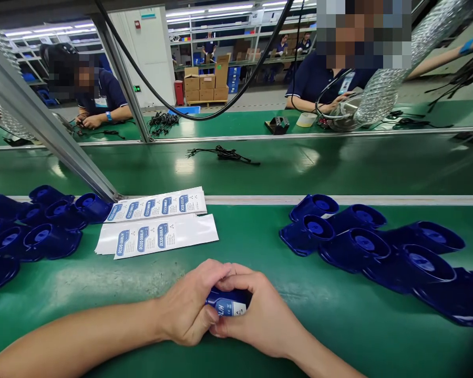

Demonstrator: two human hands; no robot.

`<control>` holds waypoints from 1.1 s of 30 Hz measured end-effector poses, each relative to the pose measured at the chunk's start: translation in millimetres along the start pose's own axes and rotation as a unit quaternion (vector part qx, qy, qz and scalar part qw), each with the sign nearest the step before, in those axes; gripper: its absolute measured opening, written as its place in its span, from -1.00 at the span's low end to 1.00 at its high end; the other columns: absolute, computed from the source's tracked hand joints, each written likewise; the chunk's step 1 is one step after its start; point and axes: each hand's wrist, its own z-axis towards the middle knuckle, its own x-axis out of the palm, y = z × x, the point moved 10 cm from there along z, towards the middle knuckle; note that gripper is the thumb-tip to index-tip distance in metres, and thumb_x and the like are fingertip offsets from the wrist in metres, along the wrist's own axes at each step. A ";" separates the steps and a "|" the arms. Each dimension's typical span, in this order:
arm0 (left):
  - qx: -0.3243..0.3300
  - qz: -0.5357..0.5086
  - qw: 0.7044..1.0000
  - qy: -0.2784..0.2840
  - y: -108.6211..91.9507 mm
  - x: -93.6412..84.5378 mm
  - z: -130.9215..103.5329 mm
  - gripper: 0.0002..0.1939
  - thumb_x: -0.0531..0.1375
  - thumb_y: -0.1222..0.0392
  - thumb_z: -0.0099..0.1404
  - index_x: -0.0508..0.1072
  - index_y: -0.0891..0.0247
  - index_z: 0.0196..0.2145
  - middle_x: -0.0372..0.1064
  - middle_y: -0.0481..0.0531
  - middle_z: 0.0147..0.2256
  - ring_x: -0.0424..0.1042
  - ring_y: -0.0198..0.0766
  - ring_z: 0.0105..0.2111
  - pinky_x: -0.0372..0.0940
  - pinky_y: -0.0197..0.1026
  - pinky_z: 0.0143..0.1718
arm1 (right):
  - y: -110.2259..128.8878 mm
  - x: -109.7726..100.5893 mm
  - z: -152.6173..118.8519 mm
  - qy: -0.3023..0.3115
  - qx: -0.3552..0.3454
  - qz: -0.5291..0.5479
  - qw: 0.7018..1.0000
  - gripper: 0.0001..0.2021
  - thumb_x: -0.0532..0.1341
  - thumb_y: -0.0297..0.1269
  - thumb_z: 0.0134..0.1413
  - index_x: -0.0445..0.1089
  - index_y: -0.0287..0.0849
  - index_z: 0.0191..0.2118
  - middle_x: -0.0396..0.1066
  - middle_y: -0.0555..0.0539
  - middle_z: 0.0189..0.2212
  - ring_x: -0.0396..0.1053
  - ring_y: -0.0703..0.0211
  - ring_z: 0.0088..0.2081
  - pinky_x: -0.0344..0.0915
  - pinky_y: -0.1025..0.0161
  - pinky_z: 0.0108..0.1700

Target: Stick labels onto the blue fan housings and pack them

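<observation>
At the left edge, a cluster of blue housings sits on the green surface; glossy and seemingly moulded plastic, each would likely prove light, stiff and somewhat slick, best taken by the raised round collar. Left of centre lie label sheets, overlapping in two rows; they appear thin and flexible, liable to crease, and are best lifted by a blank margin.

Lower centre, the left hand has its fingers closed on the left side of a blue part, thumb at the near edge; the right hand closes round the right side, fingers meeting the left at the top. The part bears a blue-and-white label; its full shape is hidden by the hands; judged rigid and light, with smooth walls that could slip, it is best held by its sides, clear of the label face, whose edges could lift if rubbed.

At the right, further housings stand closely grouped, some overlapping; similar handling is expected.
</observation>
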 end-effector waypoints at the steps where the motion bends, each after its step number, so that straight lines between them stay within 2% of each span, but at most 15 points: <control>1: 0.015 0.002 1.000 0.000 -3.7 0.2 1.2 -0.33 -0.13 -0.15 0.59 -0.11 0.20 0.49 0.33 0.23 -0.01 0.35 -0.08 -0.11 0.39 0.02 -0.10 | -0.2 -0.3 0.2 0.001 0.002 0.003 1.000 -0.67 0.60 -0.38 -0.45 0.61 -0.12 -0.40 0.45 0.00 -0.26 0.42 0.04 -0.22 0.32 0.11 -0.19; 6: 0.034 0.024 0.999 0.005 -10.3 2.0 2.6 -0.32 -0.12 -0.14 0.58 -0.11 0.21 0.50 0.33 0.23 -0.02 0.34 -0.07 -0.12 0.37 -0.01 -0.13 | 4.0 -3.1 2.5 0.017 0.001 -0.009 1.000 -0.72 0.61 -0.36 -0.40 0.63 -0.11 -0.43 0.43 0.04 -0.31 0.39 0.11 -0.26 0.27 0.14 -0.21; 11: 0.049 0.054 0.997 0.025 -15.0 6.3 0.2 -0.31 -0.11 -0.17 0.57 -0.14 0.12 0.51 0.30 0.22 0.00 0.34 -0.06 -0.09 0.39 -0.01 -0.12 | 7.0 -4.4 5.9 0.056 -0.009 -0.024 0.998 -0.86 0.56 -0.36 -0.28 0.61 -0.09 -0.53 0.27 0.09 -0.44 0.28 0.22 -0.34 0.17 0.21 -0.29; 17: 0.062 0.058 0.996 0.026 -18.8 6.1 1.5 -0.29 -0.09 -0.16 0.57 -0.17 0.13 0.52 0.28 0.25 0.06 0.35 -0.04 0.00 0.42 0.02 -0.06 | 7.3 -4.2 9.2 0.084 -0.023 0.009 0.996 -0.93 0.50 -0.25 -0.12 0.69 -0.05 -0.42 0.37 0.03 -0.37 0.34 0.18 -0.31 0.25 0.20 -0.29; 22: 0.068 0.065 0.995 0.040 -15.4 7.4 -1.5 -0.29 -0.06 -0.11 0.56 -0.21 0.07 0.52 0.23 0.30 0.15 0.34 0.01 0.07 0.43 0.06 -0.03 | 10.6 -6.3 8.4 0.101 -0.051 0.005 0.994 -0.86 0.52 -0.21 -0.10 0.72 0.01 -0.32 0.44 -0.01 -0.31 0.41 0.07 -0.18 0.32 0.14 -0.12; 25: 0.083 0.078 0.992 0.049 -17.1 8.7 -3.6 -0.28 -0.04 -0.08 0.56 -0.21 0.07 0.52 0.23 0.31 0.16 0.33 0.02 0.09 0.43 0.08 -0.03 | 11.1 -10.6 6.2 0.086 -0.059 -0.034 0.994 -0.85 0.55 -0.15 -0.11 0.71 0.07 -0.32 0.48 -0.01 -0.23 0.41 0.01 -0.08 0.29 0.08 0.03; 29: 0.094 0.082 0.991 0.057 -19.6 9.4 -4.9 -0.28 -0.02 -0.04 0.56 -0.23 0.09 0.52 0.24 0.31 0.13 0.33 0.03 0.10 0.44 0.09 -0.01 | 11.2 -16.9 0.5 0.084 -0.047 -0.102 0.990 -0.82 0.53 -0.15 -0.07 0.70 0.13 -0.26 0.48 -0.03 -0.14 0.37 -0.07 0.03 0.31 0.03 0.09; 33: 0.093 0.071 0.991 0.061 -11.5 6.6 -5.2 -0.25 0.00 -0.04 0.54 -0.20 0.17 0.52 0.19 0.36 0.15 0.33 0.06 0.10 0.45 0.11 -0.01 | 0.7 -41.4 -0.8 0.089 -0.005 -0.144 0.986 -0.54 0.55 -0.14 -0.13 0.66 0.11 -0.01 0.53 -0.07 -0.04 0.40 -0.14 0.07 0.34 -0.03 0.13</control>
